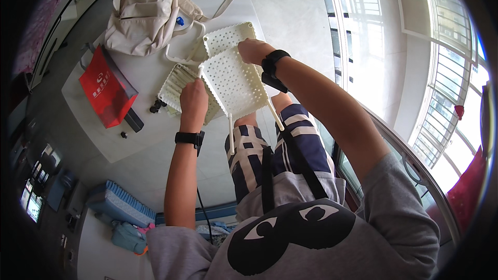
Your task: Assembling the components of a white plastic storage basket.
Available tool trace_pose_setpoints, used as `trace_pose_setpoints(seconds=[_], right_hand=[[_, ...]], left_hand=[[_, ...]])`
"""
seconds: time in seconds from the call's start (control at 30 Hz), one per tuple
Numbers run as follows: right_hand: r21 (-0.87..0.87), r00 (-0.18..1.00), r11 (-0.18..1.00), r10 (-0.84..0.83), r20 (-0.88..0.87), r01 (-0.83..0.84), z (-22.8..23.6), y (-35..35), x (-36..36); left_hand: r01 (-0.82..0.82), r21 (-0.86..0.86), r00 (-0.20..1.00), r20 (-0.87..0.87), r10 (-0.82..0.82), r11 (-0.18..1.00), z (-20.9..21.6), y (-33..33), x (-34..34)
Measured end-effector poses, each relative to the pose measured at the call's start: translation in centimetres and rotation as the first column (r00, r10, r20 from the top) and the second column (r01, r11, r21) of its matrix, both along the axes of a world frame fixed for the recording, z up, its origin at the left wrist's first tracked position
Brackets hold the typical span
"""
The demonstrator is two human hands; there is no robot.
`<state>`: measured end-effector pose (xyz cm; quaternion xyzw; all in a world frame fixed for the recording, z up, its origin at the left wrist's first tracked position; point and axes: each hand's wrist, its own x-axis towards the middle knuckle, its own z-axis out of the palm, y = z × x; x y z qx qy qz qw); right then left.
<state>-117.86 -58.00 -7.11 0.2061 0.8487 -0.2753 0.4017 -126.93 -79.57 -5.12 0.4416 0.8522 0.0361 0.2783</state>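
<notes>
A cream perforated plastic basket shelf point(234, 83) is tilted in front of me, with thin posts sticking out toward my legs. My left hand point(194, 96) is closed around a post at its left corner. On the far right corner, my right hand point(254, 52) is closed too, though its fingertips are hidden. A second cream perforated basket point(228, 37) shows just behind the shelf. Another slatted cream piece point(175, 84) lies on the white table, partly covered by my left hand.
On the white table point(104, 137) are a beige backpack point(142, 15), a red paper bag point(105, 88), a small blue object point(180, 21) and small black pieces point(157, 106). A window with bars point(430, 119) stands at the right. Blue folded fabric point(122, 202) lies at lower left.
</notes>
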Motion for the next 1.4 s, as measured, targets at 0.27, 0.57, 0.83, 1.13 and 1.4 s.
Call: trace_pose_setpoints(seconds=[0.27,0.57,0.83,1.13,1.4], right_hand=[[-0.023,0.99,0.99,-0.14,0.009,0.14,-2.0,-0.6,-0.3],[-0.1,0.911,0.933,-0.31,0.273,0.347,0.6,1.5,-2.4],[-0.094,0.895,0.927,-0.318,0.311,0.363,0.1,2.6,-0.5],[-0.139,0.874,0.873,-0.433,0.221,0.468,-0.4,2.1,1.2],[-0.103,0.898,0.903,-0.394,0.195,0.418,0.6,1.7,4.0]], left_hand=[[0.013,0.038,1.0,-0.025,-0.013,0.999,-0.7,-0.7,-0.2],[-0.024,-0.05,1.0,-0.007,0.024,0.998,-0.1,-0.2,-0.6],[-0.009,-0.057,1.0,0.015,0.01,0.998,0.6,1.3,-0.1],[-0.027,-0.084,1.0,-0.004,0.027,0.996,1.4,2.0,0.0],[-0.075,-0.131,0.994,0.073,0.085,0.989,1.1,3.3,0.6]])
